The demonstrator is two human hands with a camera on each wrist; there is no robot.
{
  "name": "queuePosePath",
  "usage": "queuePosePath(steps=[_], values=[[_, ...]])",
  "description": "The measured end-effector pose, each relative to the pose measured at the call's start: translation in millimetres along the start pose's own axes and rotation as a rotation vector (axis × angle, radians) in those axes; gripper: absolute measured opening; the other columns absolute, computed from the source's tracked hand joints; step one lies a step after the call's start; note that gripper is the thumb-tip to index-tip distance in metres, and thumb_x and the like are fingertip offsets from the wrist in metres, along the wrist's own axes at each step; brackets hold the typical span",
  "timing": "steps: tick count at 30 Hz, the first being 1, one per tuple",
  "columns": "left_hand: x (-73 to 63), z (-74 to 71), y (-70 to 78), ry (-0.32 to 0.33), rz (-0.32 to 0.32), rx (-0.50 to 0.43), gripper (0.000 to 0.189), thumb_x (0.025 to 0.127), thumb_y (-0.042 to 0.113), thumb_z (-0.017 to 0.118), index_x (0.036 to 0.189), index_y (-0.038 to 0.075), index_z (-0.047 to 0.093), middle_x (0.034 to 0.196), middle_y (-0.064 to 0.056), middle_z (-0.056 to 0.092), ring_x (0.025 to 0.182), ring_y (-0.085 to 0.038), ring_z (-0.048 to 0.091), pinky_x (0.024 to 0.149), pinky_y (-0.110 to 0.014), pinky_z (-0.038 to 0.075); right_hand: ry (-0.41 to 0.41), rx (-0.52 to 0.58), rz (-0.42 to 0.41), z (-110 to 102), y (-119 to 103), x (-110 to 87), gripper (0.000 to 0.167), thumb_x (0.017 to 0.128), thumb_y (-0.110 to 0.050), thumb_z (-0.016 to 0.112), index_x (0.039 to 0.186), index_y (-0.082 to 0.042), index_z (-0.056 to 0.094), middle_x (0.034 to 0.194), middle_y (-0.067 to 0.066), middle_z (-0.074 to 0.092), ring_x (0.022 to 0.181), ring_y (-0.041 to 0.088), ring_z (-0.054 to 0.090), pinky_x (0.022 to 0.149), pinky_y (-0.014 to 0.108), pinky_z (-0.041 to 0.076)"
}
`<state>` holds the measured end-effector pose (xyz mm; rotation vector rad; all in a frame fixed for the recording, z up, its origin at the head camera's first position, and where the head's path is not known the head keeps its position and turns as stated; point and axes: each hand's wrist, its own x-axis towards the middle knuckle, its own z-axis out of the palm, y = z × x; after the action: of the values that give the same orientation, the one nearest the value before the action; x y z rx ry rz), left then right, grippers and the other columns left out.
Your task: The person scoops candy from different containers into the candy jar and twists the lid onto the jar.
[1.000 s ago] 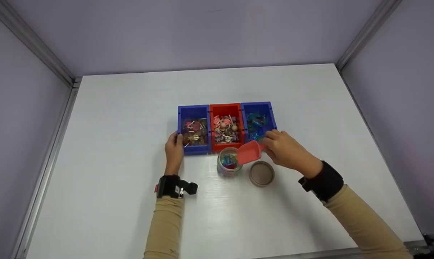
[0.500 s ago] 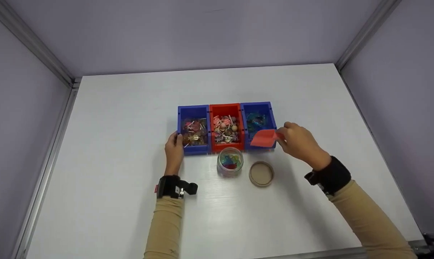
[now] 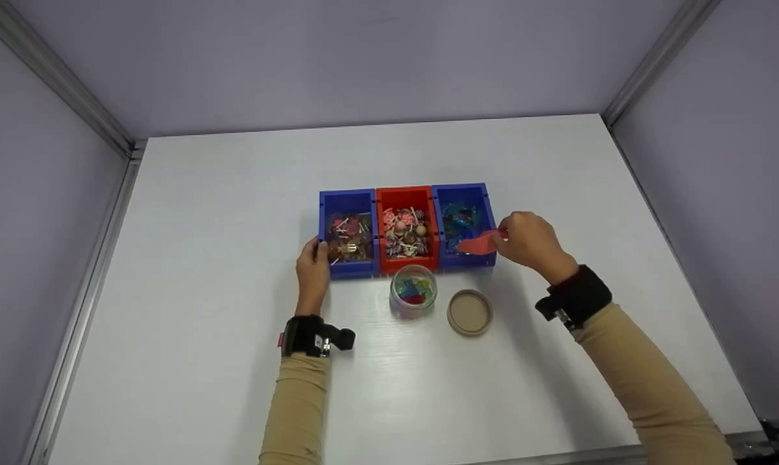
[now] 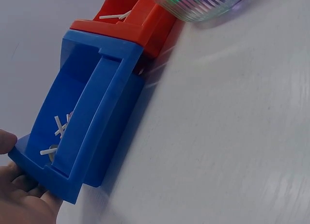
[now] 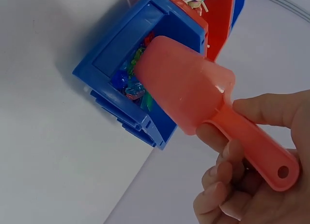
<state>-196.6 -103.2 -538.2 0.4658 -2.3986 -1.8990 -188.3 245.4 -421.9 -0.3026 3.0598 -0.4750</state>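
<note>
My right hand [image 3: 530, 244] holds a coral-red scoop [image 5: 186, 86] by its handle, pinched between thumb and fingers. The scoop's bowl dips into the right blue bin [image 3: 464, 192], over shiny blue, green and red wrapped candies [image 5: 131, 83]. My left hand [image 3: 312, 268] grips the side wall of the left blue bin [image 4: 99, 108], thumb on the rim and fingers below. White lollipop sticks show inside that bin. Between the blue bins stands a red bin [image 3: 404, 192] of lollipops. In front of it, an uncovered clear jar [image 3: 413, 303] contains colourful candies.
A round tan lid [image 3: 469, 312] lies on the white table [image 3: 202, 323], just right of the jar. Pale panels [image 3: 389, 64] with metal corner posts enclose the table at the back and both sides.
My right hand has carried the scoop from above the jar, rightward and back, into the right blue bin. The bowl has turned and lowered. My left hand stays on the left bin.
</note>
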Motion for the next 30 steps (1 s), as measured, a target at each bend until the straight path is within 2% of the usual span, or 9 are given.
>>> queuePosePath(steps=[4, 7, 10, 12, 16, 19, 21, 25, 30], values=[[-0.7, -1.0, 0.3, -0.014, -0.017, 0.008, 0.043, 0.103, 0.017, 0.042, 0.139, -0.006, 0.044, 0.142, -0.026, 0.049, 0.136, -0.036, 0.045, 0.116, -0.045, 0.037, -0.025, 0.021, 0.056, 0.2, -2.0, 10.0, 0.023, 0.081, -0.015, 0.062, 0.072, 0.007, 0.068, 0.067, 0.017, 0.066, 0.058, 0.023, 0.051, 0.049, 0.035, 0.043], [-0.7, -1.5, 0.5, -0.018, -0.026, 0.013, 0.043, 0.103, 0.018, 0.042, 0.140, -0.006, 0.044, 0.143, -0.026, 0.048, 0.138, -0.036, 0.043, 0.116, -0.045, 0.036, -0.058, 0.031, 0.092, 0.6, -4.1, 16.5, 0.026, 0.078, -0.014, 0.061, 0.056, -0.003, 0.055, 0.051, 0.002, 0.047, 0.053, 0.014, 0.035, 0.043, 0.025, 0.025], [-0.3, -1.6, 0.2, -0.017, -0.032, 0.014, 0.044, 0.103, 0.018, 0.042, 0.140, -0.006, 0.044, 0.144, -0.025, 0.048, 0.138, -0.036, 0.043, 0.117, -0.045, 0.036, -0.094, 0.024, 0.125, 1.1, -6.6, 22.1, 0.033, 0.077, -0.015, 0.061, 0.051, -0.011, 0.041, 0.052, -0.005, 0.032, 0.053, 0.013, 0.029, 0.043, 0.024, 0.020], [0.1, -1.4, 0.0, -0.016, -0.034, 0.014, 0.043, 0.103, 0.018, 0.042, 0.139, -0.006, 0.044, 0.144, -0.025, 0.048, 0.138, -0.036, 0.043, 0.117, -0.045, 0.036, -0.114, 0.004, 0.147, 1.7, -8.1, 25.1, 0.032, 0.077, -0.017, 0.062, 0.054, -0.011, 0.040, 0.055, -0.002, 0.035, 0.055, 0.015, 0.032, 0.043, 0.026, 0.023], [0.3, -0.3, 0.2, -0.010, -0.032, 0.010, 0.043, 0.103, 0.017, 0.043, 0.138, -0.006, 0.045, 0.142, -0.026, 0.049, 0.137, -0.036, 0.045, 0.116, -0.045, 0.037, -0.158, -0.048, 0.201, 2.8, -11.3, 30.1, 0.028, 0.080, -0.023, 0.065, 0.073, 0.002, 0.055, 0.072, 0.013, 0.054, 0.065, 0.022, 0.043, 0.049, 0.036, 0.040], [0.0, 0.1, 0.2, -0.012, -0.027, 0.005, 0.042, 0.103, 0.017, 0.042, 0.138, -0.007, 0.046, 0.141, -0.027, 0.050, 0.136, -0.036, 0.046, 0.115, -0.045, 0.038, -0.202, -0.063, 0.244, 3.1, -14.1, 33.4, 0.038, 0.083, -0.026, 0.064, 0.093, 0.010, 0.061, 0.090, 0.024, 0.063, 0.072, 0.025, 0.049, 0.058, 0.044, 0.049], [0.1, 0.2, 0.3, -0.018, -0.027, -0.002, 0.042, 0.103, 0.017, 0.042, 0.138, -0.006, 0.046, 0.141, -0.026, 0.050, 0.136, -0.036, 0.046, 0.115, -0.045, 0.038, -0.222, -0.067, 0.266, 3.8, -15.6, 35.7, 0.043, 0.084, -0.027, 0.064, 0.102, 0.012, 0.061, 0.099, 0.028, 0.065, 0.076, 0.027, 0.053, 0.063, 0.046, 0.052], [0.8, 0.1, 0.4, -0.027, -0.032, -0.012, 0.042, 0.103, 0.017, 0.041, 0.138, -0.006, 0.045, 0.142, -0.026, 0.050, 0.136, -0.035, 0.045, 0.115, -0.045, 0.038, -0.247, -0.071, 0.297, 6.0, -18.3, 40.3, 0.046, 0.085, -0.028, 0.064, 0.108, 0.012, 0.060, 0.105, 0.029, 0.066, 0.082, 0.029, 0.058, 0.065, 0.045, 0.054], [1.5, -0.8, -0.5, -0.017, -0.032, -0.014, 0.041, 0.103, 0.017, 0.043, 0.137, -0.006, 0.046, 0.141, -0.025, 0.051, 0.136, -0.035, 0.045, 0.115, -0.044, 0.037, -0.248, -0.068, 0.306, 9.4, -19.8, 43.2, 0.047, 0.084, -0.028, 0.065, 0.108, 0.012, 0.060, 0.106, 0.029, 0.066, 0.089, 0.035, 0.063, 0.068, 0.048, 0.056]])
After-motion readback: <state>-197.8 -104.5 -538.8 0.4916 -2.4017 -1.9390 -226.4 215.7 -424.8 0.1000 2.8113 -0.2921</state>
